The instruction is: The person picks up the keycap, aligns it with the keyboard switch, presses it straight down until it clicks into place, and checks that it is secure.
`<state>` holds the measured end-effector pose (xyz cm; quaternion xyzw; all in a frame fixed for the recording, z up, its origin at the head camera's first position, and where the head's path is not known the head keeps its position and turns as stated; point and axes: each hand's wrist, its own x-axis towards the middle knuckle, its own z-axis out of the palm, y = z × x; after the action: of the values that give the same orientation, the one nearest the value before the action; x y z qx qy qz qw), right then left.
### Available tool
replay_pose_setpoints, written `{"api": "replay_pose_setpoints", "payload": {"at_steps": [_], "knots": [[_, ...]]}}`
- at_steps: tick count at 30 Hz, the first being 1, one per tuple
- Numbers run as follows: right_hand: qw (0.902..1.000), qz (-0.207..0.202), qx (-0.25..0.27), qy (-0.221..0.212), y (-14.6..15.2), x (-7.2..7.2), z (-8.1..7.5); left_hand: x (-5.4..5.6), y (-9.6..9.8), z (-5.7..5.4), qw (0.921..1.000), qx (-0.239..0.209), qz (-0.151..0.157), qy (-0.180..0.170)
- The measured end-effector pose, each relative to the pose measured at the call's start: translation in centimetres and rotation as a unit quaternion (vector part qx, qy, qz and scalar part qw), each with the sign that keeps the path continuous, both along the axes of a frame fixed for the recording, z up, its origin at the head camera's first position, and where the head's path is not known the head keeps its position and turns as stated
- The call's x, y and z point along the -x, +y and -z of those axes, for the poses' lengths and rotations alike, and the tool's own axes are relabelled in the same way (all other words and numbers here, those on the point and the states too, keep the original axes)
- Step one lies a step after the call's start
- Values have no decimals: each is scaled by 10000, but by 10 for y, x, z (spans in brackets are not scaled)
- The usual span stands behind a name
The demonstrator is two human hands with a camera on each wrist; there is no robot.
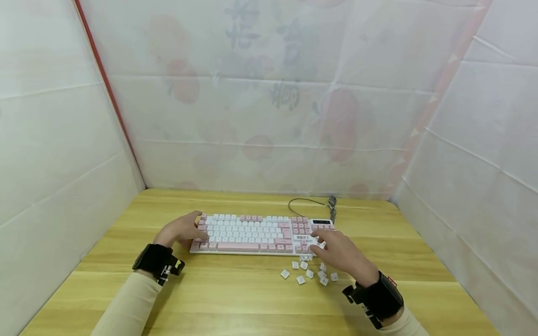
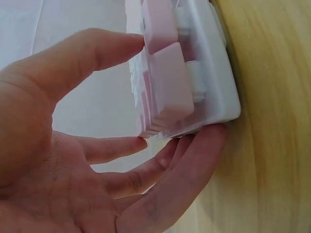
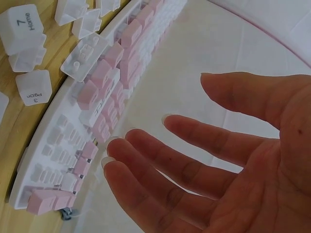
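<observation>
Hands (image 1: 342, 252) at pink-and-white keyboard (image 1: 241, 235), white keycaps (image 1: 300, 280) lying loose

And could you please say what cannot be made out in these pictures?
Head view: lettering on the loose white square plastic keycaps is too small to read.
Head view: the right hand hides part of the pink-and-white plastic keyboard's right end.
Right wrist view: the left edge cuts off one keycap.
Left wrist view: the top edge cuts off the keyboard.
</observation>
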<state>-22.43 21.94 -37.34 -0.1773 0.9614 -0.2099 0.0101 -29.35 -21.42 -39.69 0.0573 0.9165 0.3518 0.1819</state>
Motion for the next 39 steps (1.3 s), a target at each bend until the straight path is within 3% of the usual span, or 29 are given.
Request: {"api": "replay_pose_setpoints", "payload": {"at_steps": [7,17,27,39], "knots": [[10000,-2,14,-21,0,0,-2,3,2,-3,9999,24,18,-152],[10000,-64,11,-11,2,-3,-3,3,1,2,9998,43,-59,-185],[9997,49,-236,53,1,-1,-7,8,0,-1,9998,61,2,-199],[9996,-87,-253,124,3,-2,-4,7,0,0,9998,-6,-16,-180]]}}
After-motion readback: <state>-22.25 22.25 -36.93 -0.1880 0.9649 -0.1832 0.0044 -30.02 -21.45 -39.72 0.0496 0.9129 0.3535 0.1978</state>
